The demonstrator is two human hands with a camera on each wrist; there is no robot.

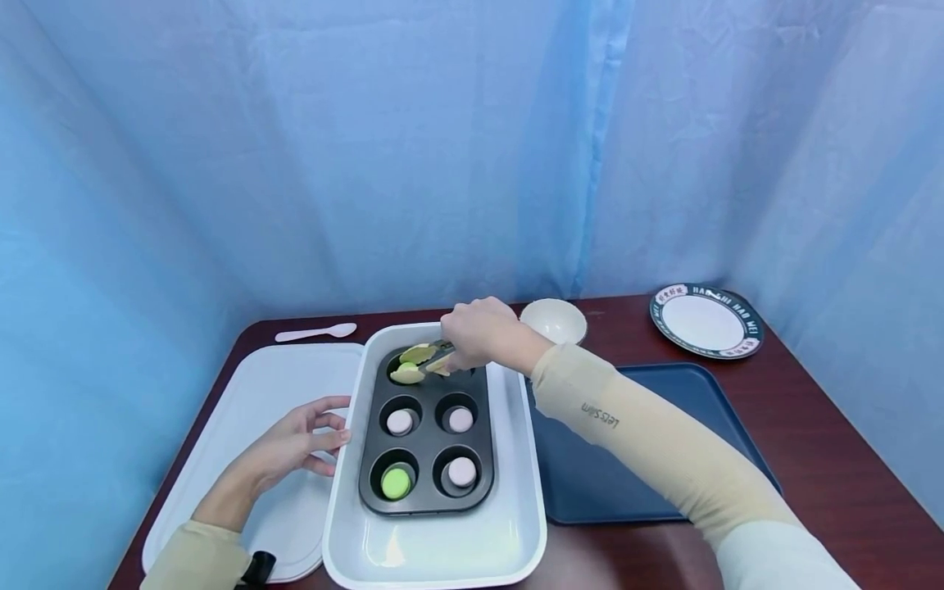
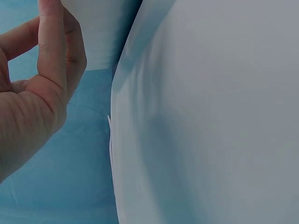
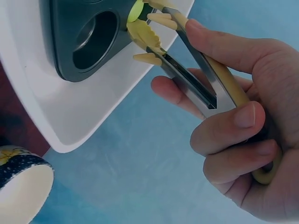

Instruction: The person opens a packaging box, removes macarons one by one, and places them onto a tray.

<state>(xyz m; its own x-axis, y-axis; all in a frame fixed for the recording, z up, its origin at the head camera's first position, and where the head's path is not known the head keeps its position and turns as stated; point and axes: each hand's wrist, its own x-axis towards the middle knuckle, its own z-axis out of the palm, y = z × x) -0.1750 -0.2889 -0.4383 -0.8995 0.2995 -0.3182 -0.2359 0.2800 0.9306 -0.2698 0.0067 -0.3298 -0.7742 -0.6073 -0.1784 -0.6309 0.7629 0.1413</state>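
Note:
My right hand (image 1: 479,332) grips small metal tongs (image 3: 187,77) with yellow scalloped tips. Those tips reach into the far-left cup of a dark muffin tin (image 1: 426,442), on either side of a light green round piece (image 1: 408,369). In the right wrist view, the piece (image 3: 136,10) shows at the tips, and a nearby cup holds nothing. Other cups hold a green round piece (image 1: 396,483) and pale pink ones (image 1: 461,472). The tin lies in a deep white tray (image 1: 435,545). My left hand (image 1: 295,438) has its fingertips at the tray's left rim, fingers loosely bent.
A white board (image 1: 243,426) lies left, under the left hand, with a white spoon (image 1: 315,332) behind it. To the right are a blue tray (image 1: 612,471) below the right arm, a white bowl (image 1: 555,319) and a green-rimmed plate (image 1: 706,319). A blue curtain backs the table.

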